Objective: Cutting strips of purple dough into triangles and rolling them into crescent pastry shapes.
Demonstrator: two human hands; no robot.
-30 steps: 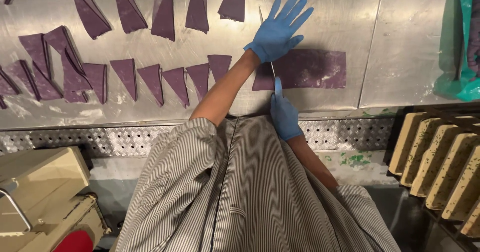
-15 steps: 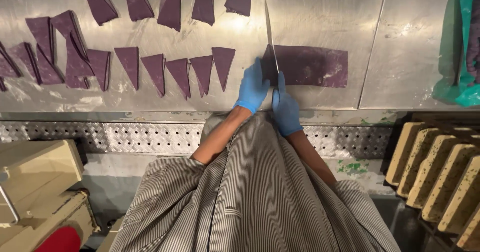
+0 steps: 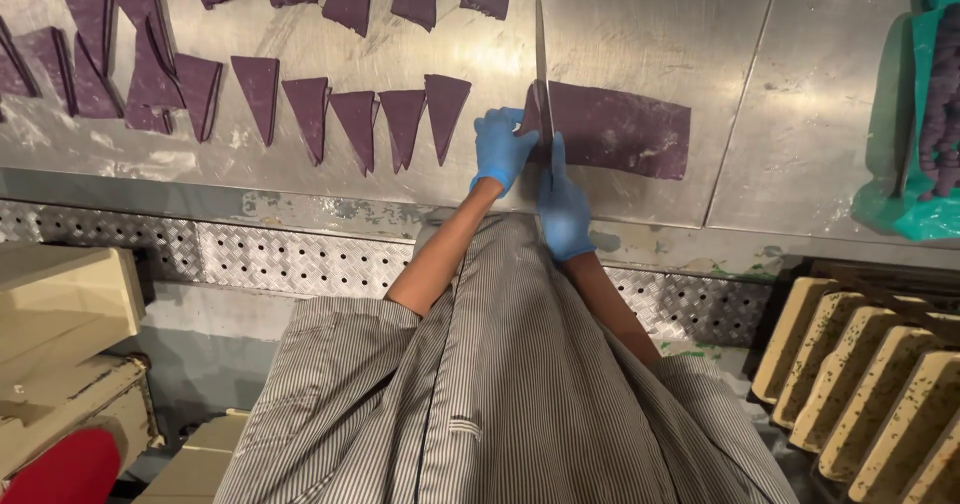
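The right hand (image 3: 563,209) grips the long knife (image 3: 541,64), its blade crossing the purple dough strip's (image 3: 620,129) left end; left hand (image 3: 500,149) fingers press beside it.

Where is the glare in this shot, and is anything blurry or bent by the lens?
Head view: glare blooms on the steel table just left of the knife blade, above the purple dough triangles. The blue-gloved left hand and right hand look sharp; the striped apron is stretched by wide-angle distortion.
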